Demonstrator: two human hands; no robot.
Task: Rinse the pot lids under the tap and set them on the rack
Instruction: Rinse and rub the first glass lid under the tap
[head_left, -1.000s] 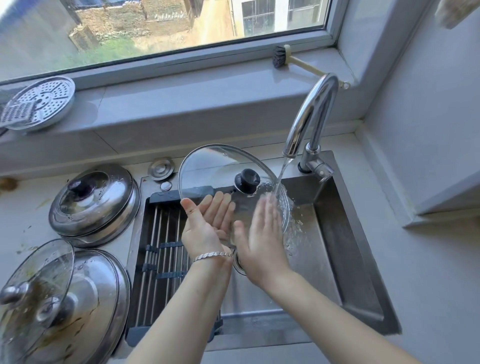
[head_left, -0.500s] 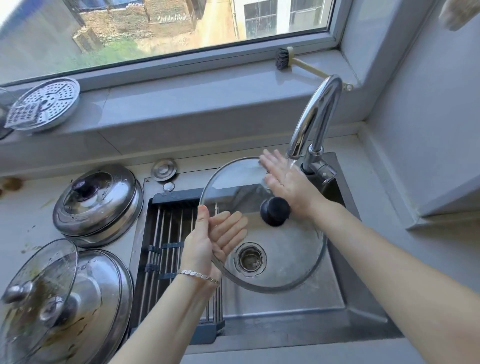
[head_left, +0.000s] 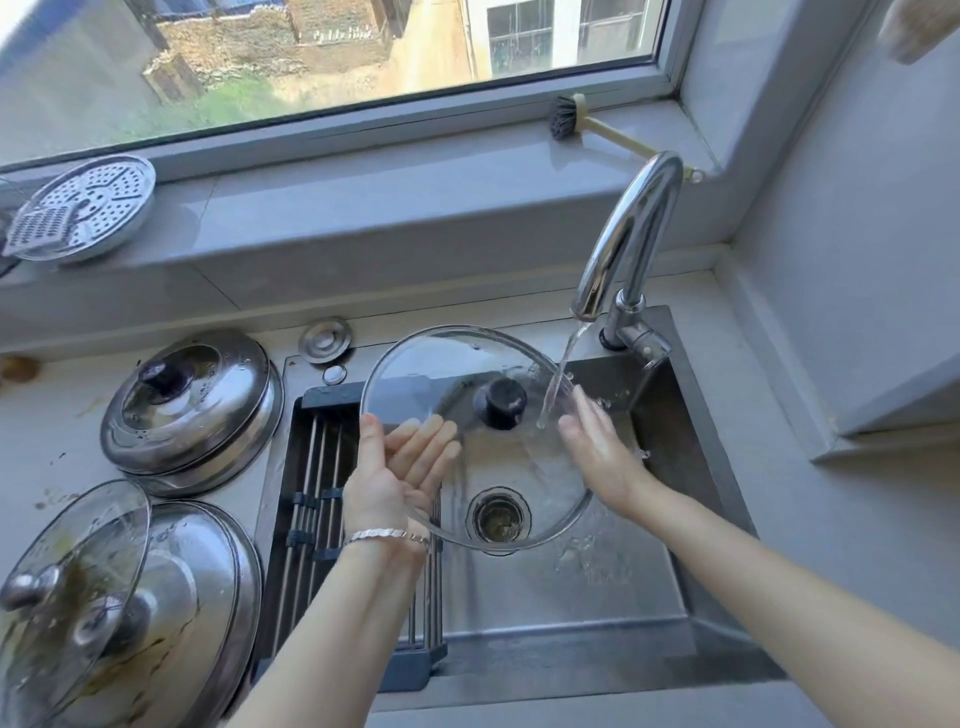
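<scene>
Steel sink (head_left: 670, 499) lies under both hands, basin wet. Drying rack (head_left: 306, 499), rods laid across the sink's left part, sits just below and outboard of the left fingers (head_left: 431, 441).

On the counter past the rack, well away from the left fingers, is a grimy steel lid (head_left: 208, 571) with a soiled glass lid (head_left: 72, 566) leaning on it. Further back is a domed steel lid (head_left: 192, 410), beaded with drops.

Clear glass lid (head_left: 431, 374) is held tilted over the basin, between the two hands.
- Left hand (head_left: 397, 475): palm up, fingers straight and slightly spread behind the glass at its left rim, thumb up along the rim. It supports the lid with no curl round it.
- Right hand (head_left: 597, 449): flat, right fingers (head_left: 584, 410) straight and together, pressed on the lid's right edge.

Tap (head_left: 631, 228) arches above the right fingers. Water stream (head_left: 558, 379) hits the glass just inside the right fingertips.

Perforated steamer plate (head_left: 88, 205) is on the sill, far beyond the left fingers. Brush (head_left: 566, 119) is on the sill past the tap. Drain (head_left: 498, 514) shows through the glass, below both sets of fingers. Black knob (head_left: 500, 402) is between the fingertips, nearer the right. Bracelet (head_left: 379, 535) is on the left wrist.
</scene>
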